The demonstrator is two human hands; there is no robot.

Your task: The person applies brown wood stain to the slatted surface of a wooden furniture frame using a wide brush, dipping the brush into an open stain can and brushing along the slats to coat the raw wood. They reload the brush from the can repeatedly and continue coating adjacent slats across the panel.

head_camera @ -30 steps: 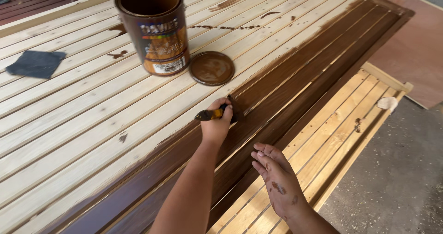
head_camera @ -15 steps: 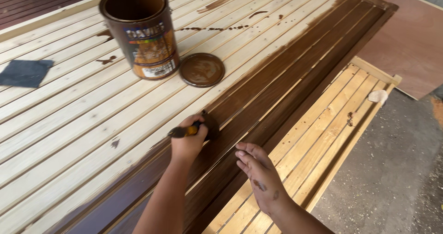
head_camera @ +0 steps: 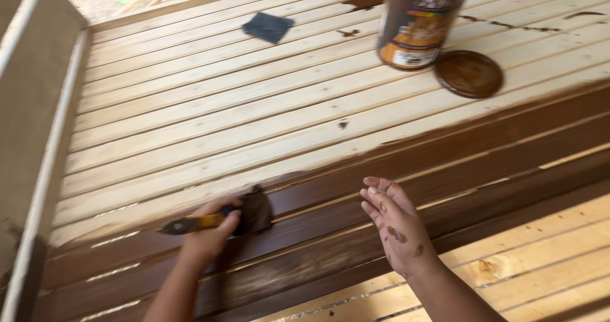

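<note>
My left hand (head_camera: 208, 236) grips a paintbrush (head_camera: 219, 218) with a yellow handle; its dark bristles rest on the brown-stained strip of a slatted wooden panel (head_camera: 210, 112). My right hand (head_camera: 395, 223) hovers open above the stained slats to the right, with brown stain spots on its skin and nothing in it. An open tin of wood stain (head_camera: 419, 20) stands on the bare slats at the top right, with its round lid (head_camera: 469, 73) lying beside it, underside up.
A dark square pad (head_camera: 268, 26) lies on the bare slats at the top. Brown drips mark the pale wood near the tin. A second unstained slatted panel (head_camera: 546, 258) lies lower right. A raised wooden edge (head_camera: 38, 138) runs down the left.
My left hand has drawn the brush leftward along the stained slats, away from the tin. The view has swung left with it. My right hand stays open and hovering.
</note>
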